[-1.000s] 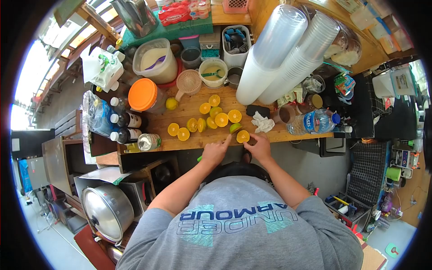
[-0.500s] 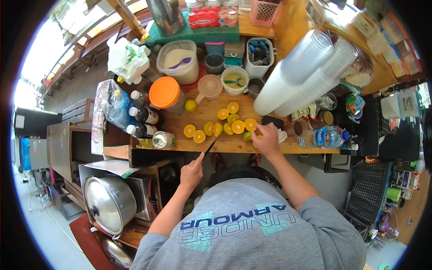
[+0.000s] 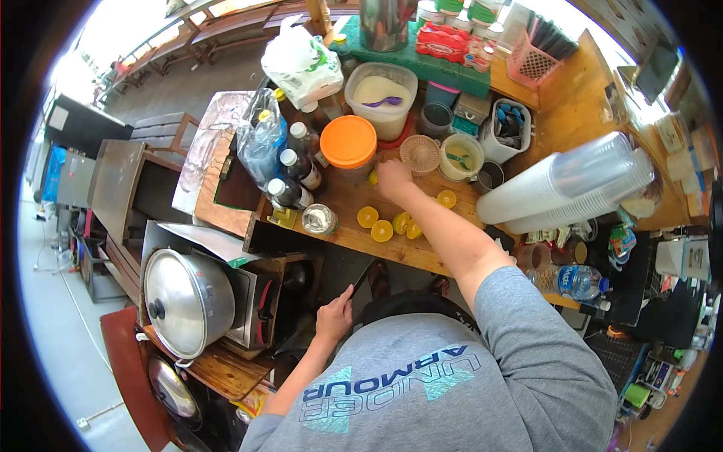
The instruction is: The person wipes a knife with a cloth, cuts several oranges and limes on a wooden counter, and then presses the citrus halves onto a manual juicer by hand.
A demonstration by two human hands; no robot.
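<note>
Low at seven o'clock, the left hand [image 3: 334, 315] is clamped on a knife [image 3: 362, 277] whose blade points up toward one o'clock, clear of the wooden counter [image 3: 354, 242]. The right hand [image 3: 393, 178] is by far the nearer one to the fruit: it reaches to eleven o'clock and covers a small yellow lime [image 3: 373, 178] beside the orange lid [image 3: 348, 141]. Whether its fingers are closed on it I cannot tell. Cut orange halves [image 3: 382, 230] lie at its five o'clock, partly hidden by the forearm.

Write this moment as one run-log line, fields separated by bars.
left hand: grips knife, below counter edge | right hand: reaching at whole lemon beside orange lid | counter: cut orange halves
</note>
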